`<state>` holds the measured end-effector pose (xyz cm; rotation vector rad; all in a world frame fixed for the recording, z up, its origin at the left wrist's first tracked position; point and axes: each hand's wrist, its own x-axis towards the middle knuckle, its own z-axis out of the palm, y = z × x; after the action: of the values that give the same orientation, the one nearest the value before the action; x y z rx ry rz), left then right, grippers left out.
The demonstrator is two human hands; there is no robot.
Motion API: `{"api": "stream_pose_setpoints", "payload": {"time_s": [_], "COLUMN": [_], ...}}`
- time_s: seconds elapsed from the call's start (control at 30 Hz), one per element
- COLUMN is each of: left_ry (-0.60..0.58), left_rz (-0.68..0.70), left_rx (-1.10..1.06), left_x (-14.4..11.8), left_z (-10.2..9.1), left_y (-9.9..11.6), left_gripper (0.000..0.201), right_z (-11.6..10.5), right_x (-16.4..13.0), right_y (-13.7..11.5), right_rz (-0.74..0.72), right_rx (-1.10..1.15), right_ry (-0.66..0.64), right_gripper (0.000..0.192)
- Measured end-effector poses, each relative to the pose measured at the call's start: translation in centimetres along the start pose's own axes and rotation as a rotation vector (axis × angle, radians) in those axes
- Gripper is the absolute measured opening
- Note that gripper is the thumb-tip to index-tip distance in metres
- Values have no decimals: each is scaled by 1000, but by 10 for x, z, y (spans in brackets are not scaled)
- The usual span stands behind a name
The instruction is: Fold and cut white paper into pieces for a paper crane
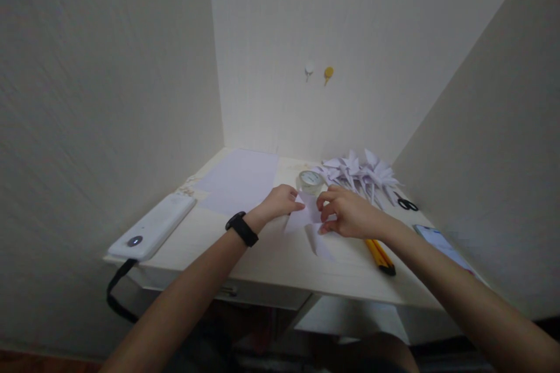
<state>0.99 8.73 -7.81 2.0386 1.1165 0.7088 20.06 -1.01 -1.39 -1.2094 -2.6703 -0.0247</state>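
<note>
A small pale folded paper piece (306, 217) lies on the desk (262, 256) between both hands. My left hand (280, 201), with a black band on its wrist, pinches the paper's left upper edge. My right hand (347, 213) presses and grips the paper's right side with bent fingers. A second folded paper strip (321, 245) lies just in front of it. Behind the hands sits a heap of finished white folded paper shapes (361, 173).
A flat sheet stack (238, 180) lies at the back left. A white device with a black strap (153, 226) rests at the left edge. A round tape roll (310, 180), black scissors (408, 204), a yellow cutter (380, 255) and a phone (441, 245) sit right.
</note>
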Motion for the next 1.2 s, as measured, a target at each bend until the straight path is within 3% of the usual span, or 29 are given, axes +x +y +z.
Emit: {"api": "stream_pose_setpoints", "payload": {"time_s": [0.23,0.43,0.6,0.77,0.87,0.97,1.07,1.2], "left_ry": [-11,97,85,125,63,13,45,84], "left_rz": [70,166,273,367,259,102,25,5], "left_rx": [-77,184,279,358,212,-88,-362,-525], "left_x": [0,-4,-11,-17,-19,-19,-17,-17], "left_z": [0,1,1,4,8,15,24,30], "left_y": [-4,-5,1,10,15,14,9,6], "left_gripper": [17,23,23,26,24,22,16,16], "right_z": [9,24,35,44,50,58,65,67], "right_x": [0,-5,-8,-9,-11,-13,-15,-17], "right_y": [8,14,17,21,22,21,16,7], "right_rz": [144,314,390,526,565,584,587,590], "right_rx": [107,319,531,713,819,828,829,856], "right_ry": [-126,-125,-54,-86,-67,11,126,226], "right_gripper": [13,12,17,28,29,25,23,26]}}
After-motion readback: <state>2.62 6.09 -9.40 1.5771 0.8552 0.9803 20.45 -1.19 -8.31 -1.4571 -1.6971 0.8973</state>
